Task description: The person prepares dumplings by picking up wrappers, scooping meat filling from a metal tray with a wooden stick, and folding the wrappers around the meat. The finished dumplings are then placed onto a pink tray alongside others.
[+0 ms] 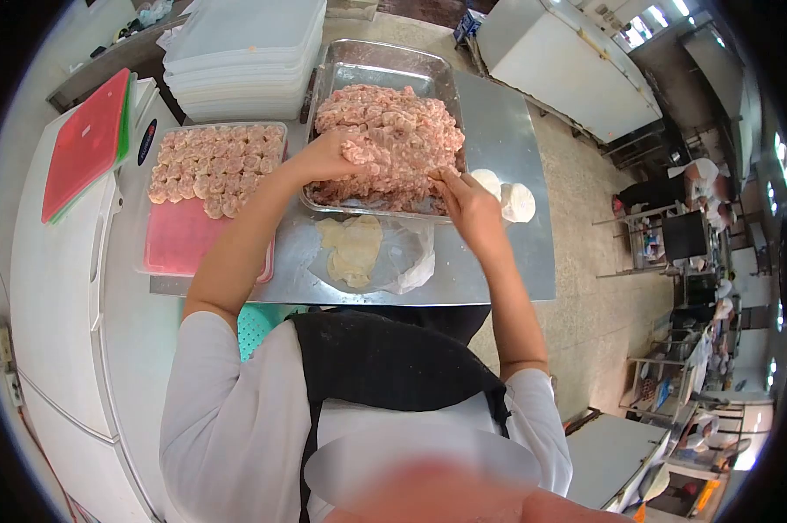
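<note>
Left hand (323, 159) is in the minced meat (393, 131), fingers too hidden to tell the grip; right hand (473, 209) looks pinched on some near the right edge. Meat's in the metal tray (378, 52), pale sheets (351, 251) just nearside, probably for easy reach.

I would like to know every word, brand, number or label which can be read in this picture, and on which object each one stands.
No text can be read with certainty.
Dark oval badge on the white appliance: lettering too small and blurred.
Small pale label on the red board: too small to read.
</note>
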{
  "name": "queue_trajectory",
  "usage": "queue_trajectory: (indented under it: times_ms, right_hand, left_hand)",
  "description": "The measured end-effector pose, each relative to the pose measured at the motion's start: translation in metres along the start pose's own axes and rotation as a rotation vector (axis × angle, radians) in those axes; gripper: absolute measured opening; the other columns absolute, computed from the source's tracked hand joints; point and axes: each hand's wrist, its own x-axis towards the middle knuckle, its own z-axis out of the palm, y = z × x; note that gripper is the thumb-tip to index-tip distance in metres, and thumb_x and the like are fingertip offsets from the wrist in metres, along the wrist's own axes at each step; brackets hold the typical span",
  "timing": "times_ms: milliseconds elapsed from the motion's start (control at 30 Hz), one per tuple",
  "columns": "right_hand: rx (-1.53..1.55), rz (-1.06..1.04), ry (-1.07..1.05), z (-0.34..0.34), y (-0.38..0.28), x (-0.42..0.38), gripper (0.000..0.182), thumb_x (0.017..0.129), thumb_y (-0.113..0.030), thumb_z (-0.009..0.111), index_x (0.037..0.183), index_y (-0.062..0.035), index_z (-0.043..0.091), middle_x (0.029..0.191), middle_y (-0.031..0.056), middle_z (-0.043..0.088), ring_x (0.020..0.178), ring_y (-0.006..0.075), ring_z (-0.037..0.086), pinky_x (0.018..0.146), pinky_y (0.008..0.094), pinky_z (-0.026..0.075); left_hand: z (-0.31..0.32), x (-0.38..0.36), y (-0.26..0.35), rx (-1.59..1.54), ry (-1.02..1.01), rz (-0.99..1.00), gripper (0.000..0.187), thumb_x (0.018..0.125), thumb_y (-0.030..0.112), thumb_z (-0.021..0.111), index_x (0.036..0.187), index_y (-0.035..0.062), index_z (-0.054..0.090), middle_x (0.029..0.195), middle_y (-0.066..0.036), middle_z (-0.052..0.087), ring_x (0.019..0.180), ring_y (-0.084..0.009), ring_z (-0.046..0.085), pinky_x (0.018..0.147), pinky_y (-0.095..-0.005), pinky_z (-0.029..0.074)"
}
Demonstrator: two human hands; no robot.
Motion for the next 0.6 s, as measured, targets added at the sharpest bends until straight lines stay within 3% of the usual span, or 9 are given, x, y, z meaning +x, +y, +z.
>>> queue_trajectory:
  times_ms: [100, 167, 200, 300, 367, 433, 500, 567, 600]
  right_hand:
    - [-0.143, 0.001, 0.091, 0.018, -0.006, -0.008, 0.023, 0.087, -0.015, 0.064, 0.108, -0.0062, 0.066, 0.088, 0.0160, 0.065, 0.078, 0.0342, 0.063, 0.071, 0.0399, 0.051]
    - [-0.198, 0.101, 0.053, 0.046, 0.041, -0.016, 0.019, 0.090, -0.024, 0.058, 0.103, -0.0145, 0.067, 0.087, 0.0144, 0.065, 0.074, 0.0350, 0.063, 0.061, 0.0447, 0.050]
    - [-0.256, 0.224, -0.078, 0.035, 0.055, -0.015, 0.021, 0.091, -0.027, 0.056, 0.105, -0.0165, 0.068, 0.090, 0.0156, 0.065, 0.077, 0.0355, 0.064, 0.062, 0.0448, 0.049]
    - [-0.180, 0.330, -0.208, -0.009, 0.043, -0.016, 0.023, 0.092, -0.027, 0.055, 0.107, -0.0153, 0.068, 0.092, 0.0173, 0.066, 0.081, 0.0358, 0.064, 0.066, 0.0433, 0.050]
    - [-0.134, 0.309, -0.121, -0.022, 0.037, -0.020, 0.025, 0.091, -0.025, 0.058, 0.110, -0.0119, 0.068, 0.093, 0.0184, 0.067, 0.081, 0.0326, 0.065, 0.070, 0.0380, 0.051]
    - [0.399, 0.333, -0.142, -0.034, 0.010, -0.016, 0.029, 0.091, -0.021, 0.062, 0.115, -0.0040, 0.064, 0.093, 0.0130, 0.069, 0.080, 0.0222, 0.065, 0.074, 0.0315, 0.049]
    - [0.387, 0.313, -0.200, -0.010, -0.003, -0.011, 0.028, 0.091, -0.020, 0.062, 0.113, -0.0032, 0.065, 0.091, 0.0127, 0.069, 0.080, 0.0211, 0.064, 0.074, 0.0302, 0.049]
    - [0.373, 0.303, -0.253, -0.001, 0.001, -0.013, 0.027, 0.090, -0.019, 0.063, 0.112, -0.0024, 0.065, 0.089, 0.0123, 0.069, 0.080, 0.0200, 0.063, 0.074, 0.0289, 0.049]
    - [0.324, 0.246, -0.257, -0.003, 0.015, -0.009, 0.027, 0.090, -0.020, 0.063, 0.111, -0.0038, 0.066, 0.092, 0.0148, 0.068, 0.080, 0.0229, 0.064, 0.074, 0.0310, 0.049]
  left_hand:
    - [0.016, 0.014, -0.035, -0.147, -0.011, -0.034, 0.044, 0.072, 0.029, 0.078, 0.102, 0.0005, 0.064, 0.094, -0.015, 0.068, 0.085, -0.0242, 0.064, 0.080, -0.0348, 0.049]
    - [0.033, 0.022, -0.066, -0.167, -0.100, -0.072, 0.048, 0.073, 0.029, 0.077, 0.109, 0.0005, 0.062, 0.099, -0.016, 0.068, 0.088, -0.0218, 0.064, 0.082, -0.0334, 0.049]
    - [0.029, 0.017, -0.052, -0.170, -0.095, -0.071, 0.048, 0.073, 0.029, 0.077, 0.109, 0.0005, 0.062, 0.099, -0.016, 0.068, 0.088, -0.0218, 0.064, 0.082, -0.0334, 0.049]
    - [0.002, -0.005, 0.004, -0.396, -0.104, -0.348, 0.051, 0.074, 0.029, 0.077, 0.114, 0.0025, 0.060, 0.102, -0.015, 0.066, 0.089, -0.0214, 0.064, 0.083, -0.0345, 0.049]
    - [-0.004, -0.005, 0.010, -0.266, 0.035, 0.068, 0.053, 0.074, 0.030, 0.077, 0.116, 0.0034, 0.058, 0.102, -0.013, 0.065, 0.090, -0.0200, 0.063, 0.083, -0.0357, 0.048]
    - [-0.003, -0.001, 0.005, -0.247, -0.002, 0.115, 0.053, 0.073, 0.029, 0.077, 0.116, 0.0038, 0.059, 0.103, -0.014, 0.065, 0.093, -0.0205, 0.063, 0.084, -0.0354, 0.048]
    - [-0.006, 0.005, 0.006, -0.228, -0.044, 0.157, 0.053, 0.072, 0.028, 0.077, 0.116, 0.0043, 0.060, 0.103, -0.015, 0.065, 0.095, -0.0211, 0.063, 0.086, -0.0351, 0.047]
    - [-0.013, 0.013, 0.018, 0.097, -0.345, 0.139, 0.047, 0.075, 0.021, 0.075, 0.115, 0.0004, 0.061, 0.111, -0.013, 0.065, 0.097, -0.0196, 0.061, 0.091, -0.0332, 0.045]
    - [-0.008, 0.013, 0.011, 0.096, -0.344, 0.143, 0.047, 0.075, 0.021, 0.075, 0.115, 0.0004, 0.061, 0.111, -0.013, 0.065, 0.097, -0.0196, 0.061, 0.091, -0.0332, 0.045]
